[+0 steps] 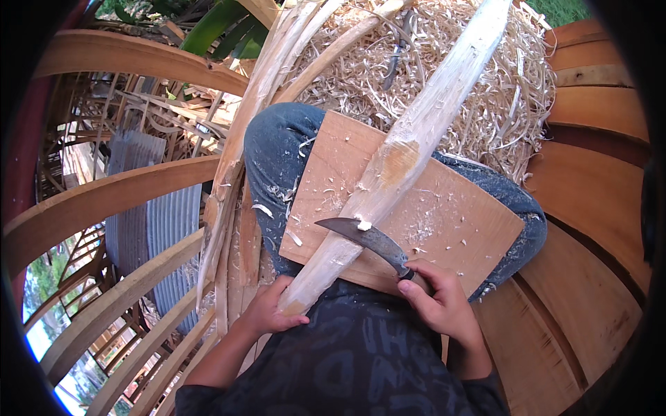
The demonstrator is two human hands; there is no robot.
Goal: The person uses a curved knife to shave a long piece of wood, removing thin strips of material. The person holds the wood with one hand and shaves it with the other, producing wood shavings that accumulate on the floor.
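A long, pale, peeled wooden pole (444, 97) slants from my lap up to the far right, with a brownish patch on its side. My left hand (269, 308) is wrapped round its near end. In my right hand (438, 298) is the dark handle of a curved knife (378, 243). Its sickle-like blade lies across the pole, with a small white wood chip (364, 225) at its upper edge. Under the pole, a flat wooden board (472, 215) rests over my legs, sprinkled with chips.
Beyond my knees spreads a big heap of curly shavings (340, 76), with a second knife (397, 59) lying on it. Rough wooden strips (239, 139) lean close by on the left. Curved wooden rails (125, 184) enclose that side; broad planks (590, 194) bend round the right.
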